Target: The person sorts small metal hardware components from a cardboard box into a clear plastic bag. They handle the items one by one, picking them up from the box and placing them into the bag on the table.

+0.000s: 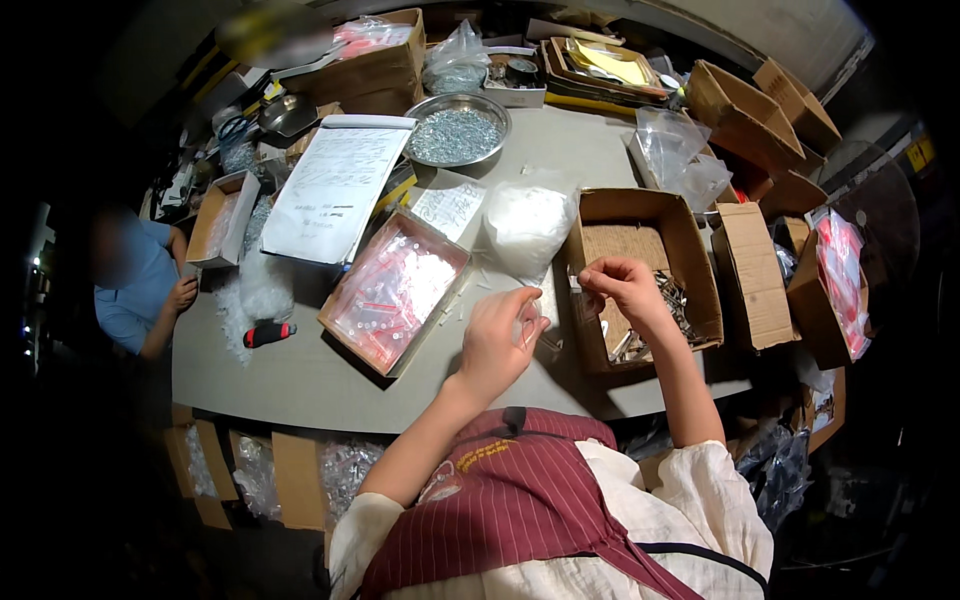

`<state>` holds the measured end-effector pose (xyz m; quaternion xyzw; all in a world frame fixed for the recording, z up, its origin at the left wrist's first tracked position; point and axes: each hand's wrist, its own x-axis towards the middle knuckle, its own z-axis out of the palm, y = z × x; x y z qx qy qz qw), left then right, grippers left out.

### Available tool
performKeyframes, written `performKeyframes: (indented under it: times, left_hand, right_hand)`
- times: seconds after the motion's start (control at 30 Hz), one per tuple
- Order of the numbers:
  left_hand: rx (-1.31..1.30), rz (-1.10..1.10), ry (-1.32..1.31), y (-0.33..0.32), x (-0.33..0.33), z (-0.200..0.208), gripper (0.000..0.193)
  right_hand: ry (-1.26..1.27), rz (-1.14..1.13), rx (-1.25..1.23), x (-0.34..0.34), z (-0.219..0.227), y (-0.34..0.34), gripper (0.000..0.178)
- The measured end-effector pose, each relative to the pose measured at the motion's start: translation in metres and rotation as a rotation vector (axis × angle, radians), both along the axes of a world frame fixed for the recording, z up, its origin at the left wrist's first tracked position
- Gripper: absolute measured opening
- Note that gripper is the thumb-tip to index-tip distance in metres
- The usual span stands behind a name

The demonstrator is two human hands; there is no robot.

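Observation:
Above the table's front part my left hand (503,335) has thumb and fingers pinched on a clear plastic piece (547,327), thin and bag-like. To its right, my right hand (622,288) is closed at the left side of an open cardboard box (708,280). At its fingertips shows a small pale piece (575,281), too small to name. Several slim metal parts (630,347) lie in that box, partly hidden by my right hand and forearm. Behind my hands stands a plastic bag (527,228) full of white material.
Left of my hands is a shallow box (335,318) of small clear bags with red marks. Beyond are a metal bowl (503,122) of small screws-like hardware and a written notepad (318,215). A red-black tool handle (270,334) lies left. A person in blue (135,285) stands far left.

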<state>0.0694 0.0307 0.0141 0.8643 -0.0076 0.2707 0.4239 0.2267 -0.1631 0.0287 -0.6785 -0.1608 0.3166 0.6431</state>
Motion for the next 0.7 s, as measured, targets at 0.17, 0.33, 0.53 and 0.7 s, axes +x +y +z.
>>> performKeyframes:
  times: [0.17,0.33,0.53,0.7]
  left_hand:
    - [-0.057,-0.021,0.050,0.002,-0.007,-0.001,0.031]
    - [0.009,-0.028,0.042,0.004,-0.013,0.001,0.027]
    - [-1.003,-0.272,0.466,0.032,-0.030,-0.002,0.022]
    - [-1.221,-0.504,0.560,0.044,-0.042,0.014,0.022]
  right_hand:
    - [0.003,0.076,-0.009,-0.017,0.019,0.005,0.016]
    - [0.095,0.178,0.079,-0.040,0.020,0.025,0.017]
    - [-0.661,0.254,0.057,-0.046,0.049,0.027,0.011]
    - [-1.007,0.452,0.050,-0.065,0.054,0.039,0.017]
